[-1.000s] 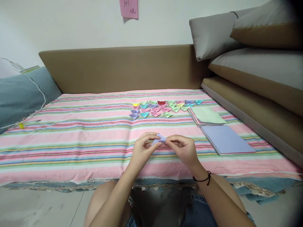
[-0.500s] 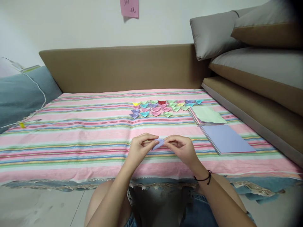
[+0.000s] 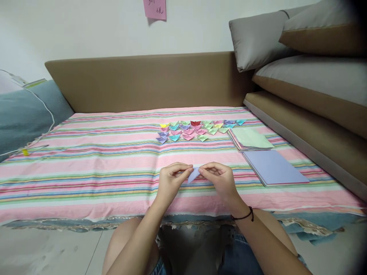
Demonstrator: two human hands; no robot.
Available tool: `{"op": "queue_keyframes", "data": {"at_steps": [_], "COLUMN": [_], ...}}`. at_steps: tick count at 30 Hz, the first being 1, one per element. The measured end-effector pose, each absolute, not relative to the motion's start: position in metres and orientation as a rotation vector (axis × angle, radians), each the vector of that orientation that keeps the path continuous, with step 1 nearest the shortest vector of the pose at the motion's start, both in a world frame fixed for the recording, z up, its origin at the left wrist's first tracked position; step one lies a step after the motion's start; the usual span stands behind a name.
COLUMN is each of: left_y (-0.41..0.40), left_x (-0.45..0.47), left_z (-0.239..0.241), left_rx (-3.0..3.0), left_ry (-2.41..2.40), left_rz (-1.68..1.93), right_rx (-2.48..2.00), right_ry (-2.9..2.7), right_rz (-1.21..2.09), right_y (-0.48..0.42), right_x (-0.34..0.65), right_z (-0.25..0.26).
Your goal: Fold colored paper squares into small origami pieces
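Between my two hands is a small folded piece of lavender paper (image 3: 194, 175), held above the striped cloth. My left hand (image 3: 173, 178) pinches its left edge between thumb and fingers. On the other side, my right hand (image 3: 220, 177) grips the upper right edge in a pinch; a dark cord bracelet circles that wrist. Beyond the hands, several small folded paper boats (image 3: 188, 131) in pink, green, blue, purple, yellow and red stand in rows. The finer folds of the lavender piece are too small to make out.
Right of my hands lie a stack of lavender paper sheets (image 3: 275, 167) and a stack topped with pale green (image 3: 250, 138). Grey and brown cushions (image 3: 312, 82) pile up at the right. A brown backboard (image 3: 143, 84) rises behind; a white cable (image 3: 46, 103) runs at far left.
The lavender paper has turned in my fingers and now shows a narrower, downward-pointing shape. Both hands stay in nearly the same place, and the view has shifted slightly.
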State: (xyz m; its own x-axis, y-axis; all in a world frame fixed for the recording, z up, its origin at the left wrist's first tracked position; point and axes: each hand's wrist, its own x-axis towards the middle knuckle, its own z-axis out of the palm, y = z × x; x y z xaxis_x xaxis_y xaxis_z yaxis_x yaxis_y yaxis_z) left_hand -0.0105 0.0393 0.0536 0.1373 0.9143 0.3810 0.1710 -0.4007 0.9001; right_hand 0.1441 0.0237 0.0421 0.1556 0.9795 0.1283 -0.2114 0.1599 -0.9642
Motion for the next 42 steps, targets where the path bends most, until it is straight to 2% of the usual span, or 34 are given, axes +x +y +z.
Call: {"op": "queue_keyframes", "data": {"at_steps": [11, 21, 42], "left_y": [0.041, 0.042, 0.045], "left_x": [-0.008, -0.003, -0.001], "left_z": [0.051, 0.048, 0.045], "left_rx": [1.629, 1.353, 1.396], "left_ry": [1.104, 1.11, 1.134], "left_rz": [1.281, 1.344, 1.348], "right_rx": [-0.975, -0.93, -0.976], "right_ry": [-0.986, -0.84, -0.769], "right_rz": [1.128, 1.389, 1.401], "right_y": [0.028, 0.026, 0.025], "right_x": [0.143, 0.136, 0.131], "right_z": [0.034, 0.035, 0.03]}}
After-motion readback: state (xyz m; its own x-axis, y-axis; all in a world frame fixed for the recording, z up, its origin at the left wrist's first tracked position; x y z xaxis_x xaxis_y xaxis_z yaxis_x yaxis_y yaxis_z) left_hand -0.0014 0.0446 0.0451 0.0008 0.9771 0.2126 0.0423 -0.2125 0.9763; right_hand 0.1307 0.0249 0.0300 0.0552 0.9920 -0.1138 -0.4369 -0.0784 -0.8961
